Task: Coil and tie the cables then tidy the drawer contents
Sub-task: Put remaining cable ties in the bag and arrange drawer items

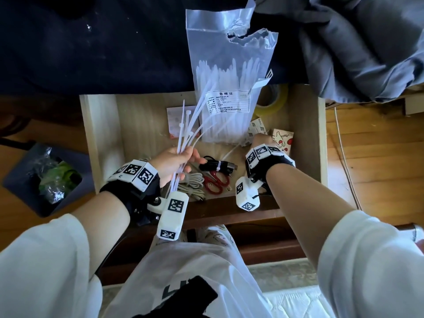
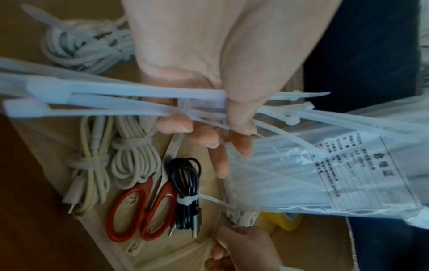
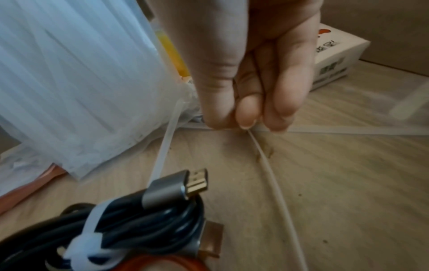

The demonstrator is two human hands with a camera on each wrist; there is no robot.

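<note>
While left hand (image 1: 176,160) grips zip ties (image 1: 187,125) (fanned) | right hand (image 3: 250,78) pinches loose tie (image 3: 267,165)

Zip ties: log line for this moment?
left hand holds zip ties | right hand pinches loose tie | black cable tied

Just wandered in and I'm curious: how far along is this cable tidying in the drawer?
Mostly done, it seems: the black cable and the pale cables lie coiled and tied beside the red scissors. In hand: the left hand holds loose zip ties, while the right hand pinches a stray tie off the drawer floor. Left: storing the ties, probably in their bag.
</note>
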